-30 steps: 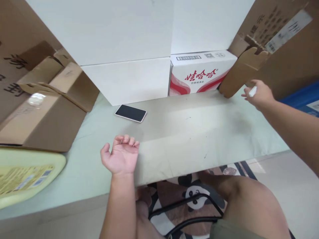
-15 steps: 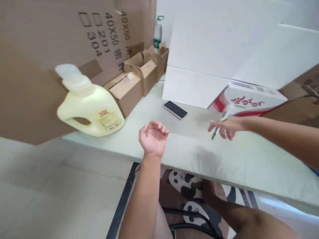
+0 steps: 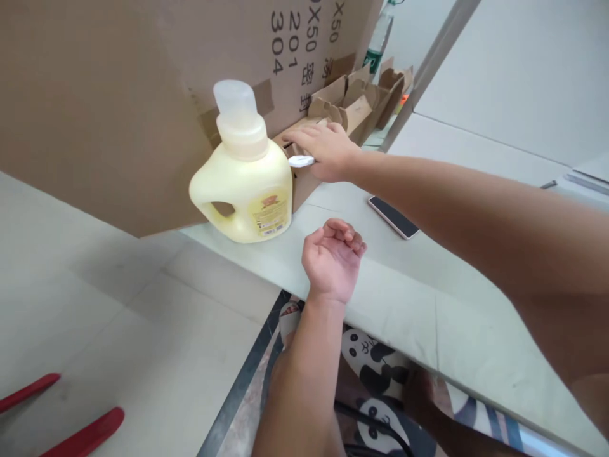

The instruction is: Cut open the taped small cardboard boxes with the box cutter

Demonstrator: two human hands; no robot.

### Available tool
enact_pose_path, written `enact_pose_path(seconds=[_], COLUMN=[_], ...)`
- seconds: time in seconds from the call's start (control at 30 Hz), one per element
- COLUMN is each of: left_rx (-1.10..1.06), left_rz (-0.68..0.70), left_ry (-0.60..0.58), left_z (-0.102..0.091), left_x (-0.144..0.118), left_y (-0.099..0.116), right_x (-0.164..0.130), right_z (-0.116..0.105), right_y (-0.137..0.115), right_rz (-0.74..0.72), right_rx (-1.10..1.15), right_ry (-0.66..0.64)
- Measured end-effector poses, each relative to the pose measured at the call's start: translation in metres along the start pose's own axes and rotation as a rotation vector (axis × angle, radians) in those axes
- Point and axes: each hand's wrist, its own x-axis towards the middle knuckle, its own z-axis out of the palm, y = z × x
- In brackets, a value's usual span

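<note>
Pale green, the table runs from the lower right up toward a big brown cardboard sheet printed with numbers, and small open cardboard boxes stand in a row along its back edge.

We reach our right hand across the table to the nearest small box. Its fingers are curled lightly around a small white stick-like object, pinched at the thumb side, while the fingertips lie on top of the box. Our left hand rests near the table's front edge, palm up, fingers loosely curled and holding nothing.

A second ago our right hand was far out to the right, near a cardboard flap, with the same white object in it. Half a second ago it was passing over the middle of the table. Now it sits at the left end, just beside the yellow detergent bottle. Our left hand has hardly changed its pose. Our view has swung left, so the red and white carton is gone from sight.

The white object lies roughly level, its long axis running left to right, with its free end pointing left toward the bottle's neck. A dark phone lies flat on the table between our two arms.
</note>
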Motion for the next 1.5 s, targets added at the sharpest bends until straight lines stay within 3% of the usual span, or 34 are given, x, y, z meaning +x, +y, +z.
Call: enact_pose_path(seconds=[0.13, 0.27, 0.33, 0.4, 0.47, 0.6, 0.7, 0.77, 0.83, 0.9, 0.93, 1.0, 1.07, 1.17, 1.23, 1.37, 1.5], left_rx=[0.014, 0.182, 0.474, 0.815, 1.026, 1.088, 0.982, 0.898, 0.841, 0.77, 0.834, 1.028, 1.263, 1.565, 1.716, 1.813, 1.481], left_rz=[0.012, 0.111, 0.345, 0.666, 0.938, 1.281, 1.432, 1.358, 1.169, 0.865, 0.777, 0.673, 0.613, 0.563, 0.563, 0.501, 0.391], left_ry=[-0.004, -0.004, 0.041, 0.079, 0.066, 0.021, -0.013, 0.012, 0.041, 0.114, 0.1, -0.027, -0.241, -0.509, -0.564, -0.444, -0.414], left_z=[-0.002, -0.004, -0.005, -0.007, -0.009, -0.005, 0.008, 0.016, 0.019, 0.018, 0.016, 0.015, 0.018, 0.027, 0.032, 0.031, 0.03], left_x=[0.001, -0.001, -0.003, -0.006, -0.009, -0.016, -0.018, -0.015, -0.006, 0.005, 0.01, 0.014, 0.01, -0.005, -0.013, -0.01, 0.005], left_y=[0.002, -0.002, -0.007, -0.011, -0.015, -0.016, -0.015, -0.013, -0.013, -0.016, -0.02, -0.031, -0.048, -0.079, -0.096, -0.107, -0.102], right_x=[0.008, -0.014, -0.031, -0.05, -0.072, -0.127, -0.18, -0.224, -0.275, -0.329, -0.354, -0.398, -0.427, -0.445, -0.447, -0.456, -0.476], right_z=[0.006, 0.0, -0.004, -0.007, -0.007, -0.003, -0.004, -0.007, -0.013, -0.017, -0.019, -0.021, -0.021, -0.02, -0.019, -0.017, -0.018], right_y=[-0.009, -0.005, 0.0, 0.005, 0.011, 0.023, 0.027, 0.021, 0.006, -0.018, -0.031, -0.058, -0.081, -0.1, -0.102, -0.092, -0.082], right_rz=[-0.036, 0.006, 0.054, 0.126, 0.2, 0.293, 0.266, 0.236, 0.188, 0.197, 0.244, 0.298, 0.33, 0.326, 0.292, 0.274, 0.359], right_rx=[-0.069, -0.104, -0.13, -0.137, -0.108, 0.048, 0.231, 0.271, 0.323, 0.33, 0.328, 0.294, 0.307, 0.368, 0.419, 0.495, 0.577], right_ry=[-0.029, 0.051, 0.086, 0.129, 0.178, 0.32, 0.575, 0.674, 0.827, 0.836, 0.779, 0.767, 0.734, 0.691, 0.679, 0.683, 0.634])
